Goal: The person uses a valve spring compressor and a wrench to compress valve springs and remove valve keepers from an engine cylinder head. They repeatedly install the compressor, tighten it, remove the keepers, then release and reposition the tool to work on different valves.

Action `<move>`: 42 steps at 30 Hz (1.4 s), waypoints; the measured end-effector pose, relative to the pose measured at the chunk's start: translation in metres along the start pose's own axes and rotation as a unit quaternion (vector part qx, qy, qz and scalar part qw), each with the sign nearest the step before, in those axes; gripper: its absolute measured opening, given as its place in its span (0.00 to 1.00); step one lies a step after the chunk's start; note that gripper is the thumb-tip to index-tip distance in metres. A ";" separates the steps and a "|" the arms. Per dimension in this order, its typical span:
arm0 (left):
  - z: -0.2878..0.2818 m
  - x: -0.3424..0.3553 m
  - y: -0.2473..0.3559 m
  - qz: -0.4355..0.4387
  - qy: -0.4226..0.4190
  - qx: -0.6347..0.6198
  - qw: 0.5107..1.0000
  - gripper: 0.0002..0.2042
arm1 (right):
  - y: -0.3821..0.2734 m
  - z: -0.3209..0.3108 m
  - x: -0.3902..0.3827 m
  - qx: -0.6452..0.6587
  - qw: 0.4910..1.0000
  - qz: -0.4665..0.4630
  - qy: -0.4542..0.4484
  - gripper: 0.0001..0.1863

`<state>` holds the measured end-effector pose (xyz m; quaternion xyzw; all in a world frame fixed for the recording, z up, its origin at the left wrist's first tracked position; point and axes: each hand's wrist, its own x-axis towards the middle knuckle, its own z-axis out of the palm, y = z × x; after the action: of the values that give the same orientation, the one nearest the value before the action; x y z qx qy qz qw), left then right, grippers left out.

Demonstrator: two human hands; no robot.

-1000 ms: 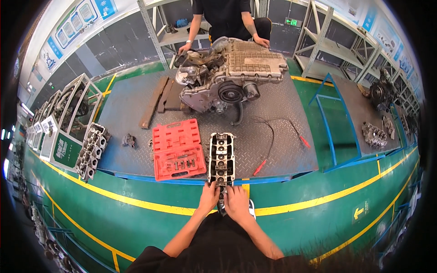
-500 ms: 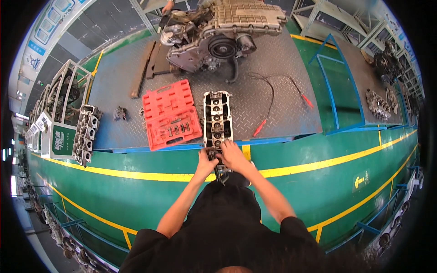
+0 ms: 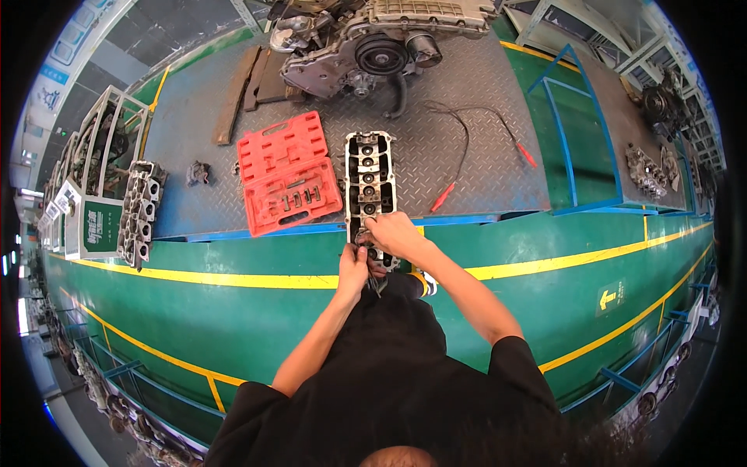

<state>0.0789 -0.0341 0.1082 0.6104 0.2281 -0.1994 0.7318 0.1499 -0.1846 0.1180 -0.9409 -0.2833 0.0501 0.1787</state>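
Observation:
A long cylinder head with a row of round valve bores lies lengthwise before me, its near end jutting past the table edge. At that near end my left hand is closed round a dark metal tool, only partly visible among the fingers. My right hand bends over the cylinder head from the right, its thumb and fingers pinched together just above one bore. Whatever sits in that pinch is too small to make out. Left of the cylinder head lies an opened red tool case with several metal pieces in its near half.
A large engine stands on the steel-plate table. Right of the cylinder head lie cables with red handles. Wooden blocks rest at the back left. Another cylinder head leans by the left frame.
The view has shifted, so the table sits higher in the picture. My right hand has moved from the cylinder head's right edge to over its middle; the left stays at the near end.

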 end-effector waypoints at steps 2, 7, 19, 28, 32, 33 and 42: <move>-0.007 0.006 -0.007 0.042 -0.018 0.044 0.998 0.09 | -0.005 -0.012 0.004 0.012 1.000 0.013 -0.023 0.21; -0.025 0.032 -0.025 0.126 0.013 0.243 0.962 0.11 | -0.015 -0.011 -0.004 0.017 0.997 0.079 -0.018 0.19; -0.010 0.018 0.045 -0.176 -0.055 -0.064 0.981 0.14 | -0.060 0.050 -0.103 0.508 0.786 0.353 0.005 0.17; -0.006 0.048 0.065 -0.264 -0.081 0.203 0.939 0.19 | -0.103 0.134 -0.062 0.550 0.799 0.207 0.132 0.24; -0.007 0.032 0.062 -0.121 -0.062 0.258 0.956 0.15 | -0.108 0.144 -0.063 0.527 0.805 0.177 0.205 0.24; -0.014 0.034 0.055 -0.102 -0.040 0.270 0.957 0.11 | -0.111 0.139 -0.064 0.512 0.813 0.176 0.216 0.24; -0.005 0.012 0.004 0.281 0.095 0.517 0.803 0.15 | -0.108 0.153 -0.069 0.568 0.786 0.132 0.206 0.15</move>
<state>0.0902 -0.0290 0.1040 0.9514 -0.0219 -0.0151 0.3067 0.0064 -0.0920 0.0142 -0.6858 -0.0329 0.0300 0.7264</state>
